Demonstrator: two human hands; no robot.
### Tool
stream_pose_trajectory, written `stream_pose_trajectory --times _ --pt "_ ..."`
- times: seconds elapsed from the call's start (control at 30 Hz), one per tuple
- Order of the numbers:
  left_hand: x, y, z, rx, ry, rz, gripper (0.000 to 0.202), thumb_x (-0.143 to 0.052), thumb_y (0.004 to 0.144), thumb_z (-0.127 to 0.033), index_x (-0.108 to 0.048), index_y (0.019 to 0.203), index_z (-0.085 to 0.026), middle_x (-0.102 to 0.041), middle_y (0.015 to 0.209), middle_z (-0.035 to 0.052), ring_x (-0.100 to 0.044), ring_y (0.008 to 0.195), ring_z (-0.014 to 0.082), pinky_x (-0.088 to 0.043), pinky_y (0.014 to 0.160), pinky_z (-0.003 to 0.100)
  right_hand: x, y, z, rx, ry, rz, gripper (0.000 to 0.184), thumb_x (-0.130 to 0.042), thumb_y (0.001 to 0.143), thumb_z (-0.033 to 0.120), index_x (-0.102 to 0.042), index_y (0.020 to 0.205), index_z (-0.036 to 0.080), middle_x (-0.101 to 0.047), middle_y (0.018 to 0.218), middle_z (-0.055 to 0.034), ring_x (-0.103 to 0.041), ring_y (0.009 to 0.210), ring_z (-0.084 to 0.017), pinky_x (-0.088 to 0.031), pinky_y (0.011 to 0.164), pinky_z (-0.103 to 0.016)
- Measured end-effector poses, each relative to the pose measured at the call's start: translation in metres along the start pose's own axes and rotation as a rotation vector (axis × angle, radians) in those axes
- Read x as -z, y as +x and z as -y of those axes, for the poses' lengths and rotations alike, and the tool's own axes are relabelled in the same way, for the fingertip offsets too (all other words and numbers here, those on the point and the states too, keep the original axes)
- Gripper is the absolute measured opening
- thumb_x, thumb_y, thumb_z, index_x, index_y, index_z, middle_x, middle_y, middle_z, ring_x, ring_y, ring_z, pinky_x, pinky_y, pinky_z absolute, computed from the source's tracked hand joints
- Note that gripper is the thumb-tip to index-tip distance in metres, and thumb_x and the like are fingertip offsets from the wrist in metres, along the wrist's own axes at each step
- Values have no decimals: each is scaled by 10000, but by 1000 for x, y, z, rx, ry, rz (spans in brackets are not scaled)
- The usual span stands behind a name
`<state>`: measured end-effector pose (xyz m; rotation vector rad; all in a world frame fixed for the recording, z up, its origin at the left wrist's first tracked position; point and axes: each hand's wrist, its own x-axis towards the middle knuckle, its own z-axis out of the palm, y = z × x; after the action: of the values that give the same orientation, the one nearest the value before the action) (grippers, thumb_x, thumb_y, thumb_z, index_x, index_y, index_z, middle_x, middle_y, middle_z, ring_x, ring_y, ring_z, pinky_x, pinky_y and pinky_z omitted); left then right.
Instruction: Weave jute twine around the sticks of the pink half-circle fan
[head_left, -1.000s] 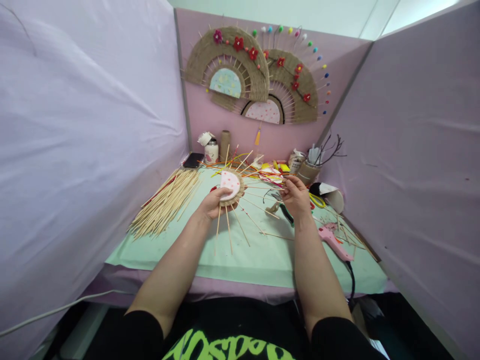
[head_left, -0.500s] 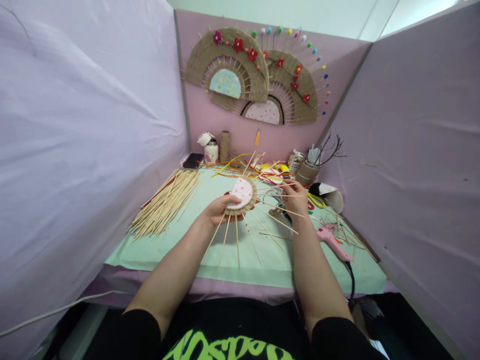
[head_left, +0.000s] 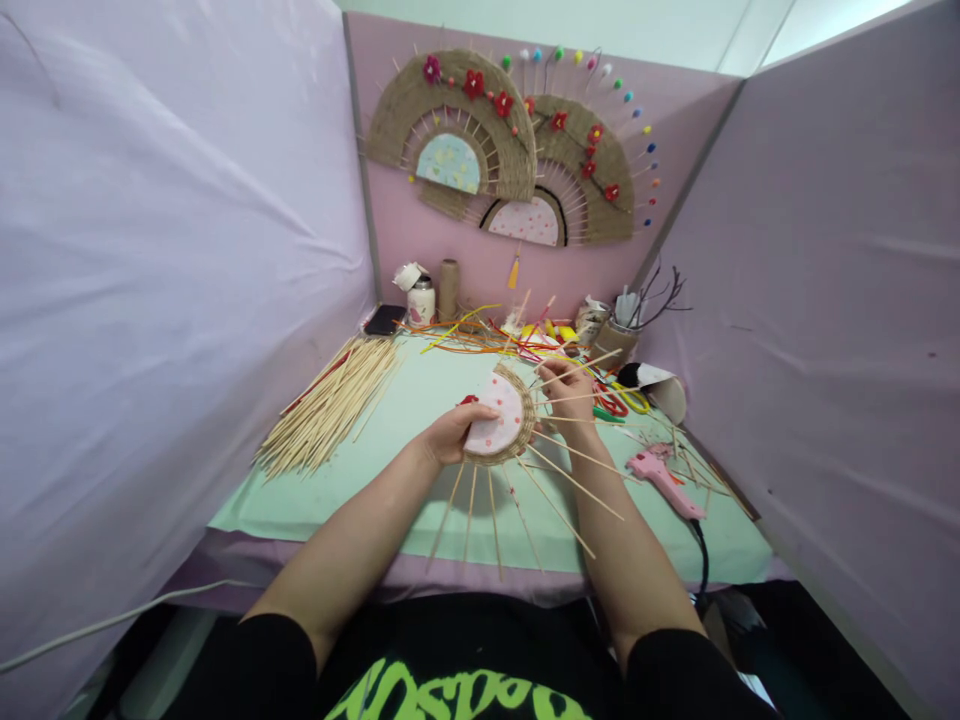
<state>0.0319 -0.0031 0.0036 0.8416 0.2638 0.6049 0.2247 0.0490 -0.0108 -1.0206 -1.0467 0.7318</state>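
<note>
A small half-round fan piece [head_left: 504, 412], white with pink dots, has a woven twine rim and thin wooden sticks [head_left: 559, 478] spreading out from it. My left hand [head_left: 450, 434] is closed on its flat side, thumb across the dotted face and the other fingers hidden underneath. A bit of red shows beside that thumb. My right hand [head_left: 568, 394] is at the far right of the rim, among the sticks, its fingertips pinched together. What they pinch, perhaps a strand or a stick, is too small to make out.
Loose wooden sticks [head_left: 330, 405] are heaped at the left. A pink glue gun [head_left: 666, 482] with a black cord lies right, near scissors [head_left: 628, 398]. Behind are a phone [head_left: 385, 320], a jar [head_left: 421, 302], coloured strands [head_left: 465, 328] and a pot of twigs [head_left: 615, 343]. Finished fans [head_left: 454, 95] hang on the back panel.
The fan piece has come closer and to the right with my left hand, and its sticks have swung along. My right hand has shifted left, nearer the woven rim.
</note>
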Motion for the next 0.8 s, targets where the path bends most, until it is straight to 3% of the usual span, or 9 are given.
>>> stream_pose_trajectory --times 0.2,0.43,0.8 --pt "-1 2 1 49 26 -20 417 -604 678 -153 -623 1079 -41 -705 977 204 -692 807 251 -531 670 321 -4 -5 5 12 -41 30 232 -696 621 358 -637 749 173 -560 614 21 -380 499 -82 -313 479 -239" --pt "1 1 5 103 71 -142 354 -635 664 -97 -651 1014 -43 -723 894 172 -689 707 218 -546 701 358 -5 -6 5 68 33 1 217 -694 641 344 -625 760 176 -535 613 33 -392 521 -84 -332 509 -239" --pt "10 4 9 151 -54 21 440 -579 664 -61 -618 1102 -45 -719 927 171 -692 775 233 -542 739 382 -4 -2 -2 64 75 -2 244 -714 644 345 -636 793 169 -536 614 45 -383 498 -62 -321 484 -218"
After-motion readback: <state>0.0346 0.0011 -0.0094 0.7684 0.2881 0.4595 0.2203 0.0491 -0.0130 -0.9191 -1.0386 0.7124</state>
